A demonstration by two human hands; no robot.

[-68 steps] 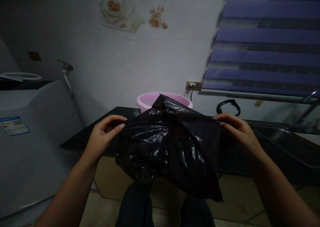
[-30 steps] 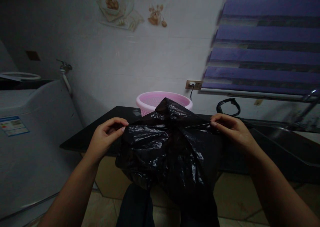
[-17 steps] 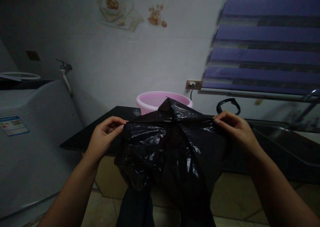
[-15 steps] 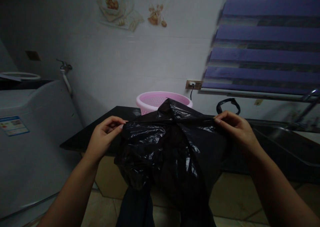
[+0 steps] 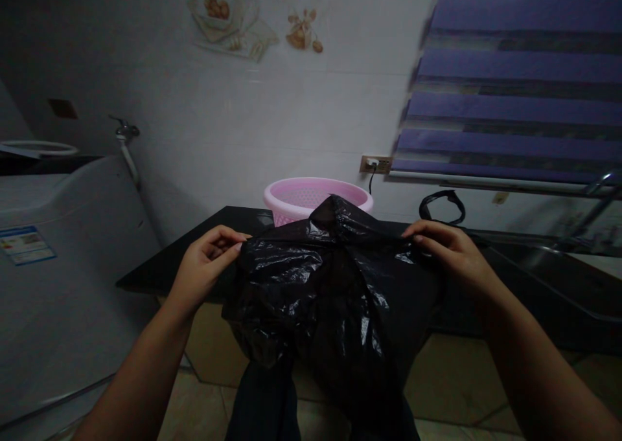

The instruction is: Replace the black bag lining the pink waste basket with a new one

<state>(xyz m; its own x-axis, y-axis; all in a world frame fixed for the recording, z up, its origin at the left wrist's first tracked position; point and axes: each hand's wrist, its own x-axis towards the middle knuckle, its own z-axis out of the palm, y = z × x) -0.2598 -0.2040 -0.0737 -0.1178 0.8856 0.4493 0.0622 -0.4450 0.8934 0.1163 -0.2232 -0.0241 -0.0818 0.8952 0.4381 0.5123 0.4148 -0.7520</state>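
A shiny black garbage bag (image 5: pixel 335 292) hangs between my two hands in front of the counter. My left hand (image 5: pixel 211 256) pinches its upper left edge between thumb and fingers. At the upper right edge, my right hand (image 5: pixel 449 250) grips the plastic in the same way. The bag's top edge is slack and peaks in the middle, and its lower part hangs down in folds over my legs. Behind it, on the counter, stands a pink plastic basket (image 5: pixel 318 188) with a perforated wall; the bag hides its lower front.
The dark countertop (image 5: pixel 194 253) runs across, with a sink (image 5: pixel 554 266) and faucet at the right. A black ring-shaped roll (image 5: pixel 442 208) is near the wall. A plugged-in socket (image 5: pixel 375 164) is behind the basket. At left stands a white washing machine (image 5: pixel 72 285).
My right hand has shifted slightly left and down, so the bag's top edge is looser. The bag's middle peak dropped a little. My left hand stays nearly in place.
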